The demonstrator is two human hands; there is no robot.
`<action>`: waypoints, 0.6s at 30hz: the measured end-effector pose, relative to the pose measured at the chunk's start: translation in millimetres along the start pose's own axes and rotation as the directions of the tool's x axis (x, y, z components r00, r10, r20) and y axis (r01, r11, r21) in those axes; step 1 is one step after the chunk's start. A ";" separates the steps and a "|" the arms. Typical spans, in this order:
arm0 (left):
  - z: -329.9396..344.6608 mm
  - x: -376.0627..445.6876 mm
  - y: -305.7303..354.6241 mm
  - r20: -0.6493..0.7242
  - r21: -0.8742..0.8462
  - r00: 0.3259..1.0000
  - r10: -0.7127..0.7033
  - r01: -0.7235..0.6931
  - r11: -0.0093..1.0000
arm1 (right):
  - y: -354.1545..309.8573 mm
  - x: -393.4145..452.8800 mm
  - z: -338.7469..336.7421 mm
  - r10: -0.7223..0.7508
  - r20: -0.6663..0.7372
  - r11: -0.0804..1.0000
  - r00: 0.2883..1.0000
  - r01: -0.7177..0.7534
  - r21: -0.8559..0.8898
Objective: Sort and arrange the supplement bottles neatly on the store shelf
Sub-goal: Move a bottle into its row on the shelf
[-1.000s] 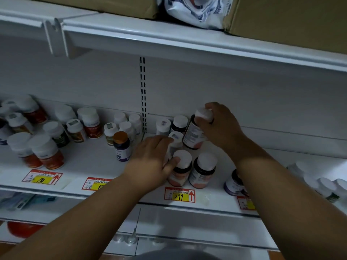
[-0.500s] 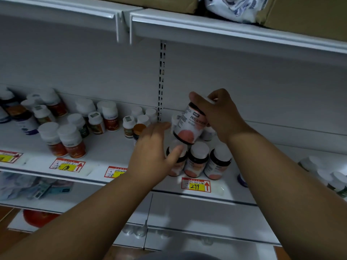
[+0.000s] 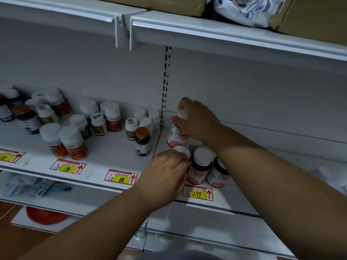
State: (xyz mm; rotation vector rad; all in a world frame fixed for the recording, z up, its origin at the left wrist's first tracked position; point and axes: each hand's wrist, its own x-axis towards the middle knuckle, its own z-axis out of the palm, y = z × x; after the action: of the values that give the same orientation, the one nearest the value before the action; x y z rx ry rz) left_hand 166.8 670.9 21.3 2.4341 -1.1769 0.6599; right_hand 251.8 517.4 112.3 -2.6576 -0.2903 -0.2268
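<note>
My right hand grips a white-capped bottle with a pink-and-white label by its top, holding it upright at the back of the white shelf, just right of the slotted upright. My left hand closes around another white-capped bottle at the front, most of it hidden by my fingers. Two matching dark bottles with pink labels stand right beside it, above the 299 price tag.
Left of the divider stand several mixed bottles: an orange-capped purple one, red-labelled white ones, smaller ones at the back. Price tags 88 and 198 line the edge. Cardboard boxes sit on the shelf above.
My right hand has lowered the tilted pink-label bottle and moved it back, upright, behind the front row. My left hand stays on the front bottle. The camera shifted left.
</note>
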 end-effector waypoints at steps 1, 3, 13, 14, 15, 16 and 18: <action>3.1 -2.3 -0.3 -0.010 -0.003 1.000 0.006 -0.006 1.000 | 2.3 0.9 6.9 -0.018 0.046 0.999 0.999 0.020 -0.034; 6.0 -4.7 -2.5 -0.032 0.001 0.999 0.019 -0.019 1.000 | 6.7 2.3 18.2 -0.040 0.127 0.996 0.991 0.049 -0.073; 5.1 -3.7 -4.1 -0.018 -0.010 1.000 -0.015 0.014 1.000 | 16.2 12.9 38.3 0.009 0.401 0.975 0.916 0.082 -0.208; 4.8 -3.0 -4.1 -0.014 -0.006 1.000 -0.015 0.015 1.000 | 16.6 13.9 38.2 0.016 0.411 0.975 0.912 0.077 -0.208; 4.1 -1.8 -4.0 -0.009 -0.003 1.000 -0.015 0.015 1.000 | 17.8 14.7 38.5 0.023 0.414 0.976 0.910 0.069 -0.207; 3.5 -0.4 -3.7 -0.004 -0.002 1.000 -0.015 0.015 1.000 | 19.0 14.4 38.7 0.028 0.412 0.977 0.911 0.063 -0.206; 2.3 1.8 -3.0 0.003 -0.007 1.000 -0.020 0.020 1.000 | 22.6 11.4 38.9 0.040 0.398 0.979 0.917 0.043 -0.198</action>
State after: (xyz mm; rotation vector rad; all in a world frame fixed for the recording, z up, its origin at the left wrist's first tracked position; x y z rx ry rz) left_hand 170.8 670.3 20.0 2.4386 -1.1526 0.6463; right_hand 272.5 517.2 70.8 -2.8920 -0.4176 0.3132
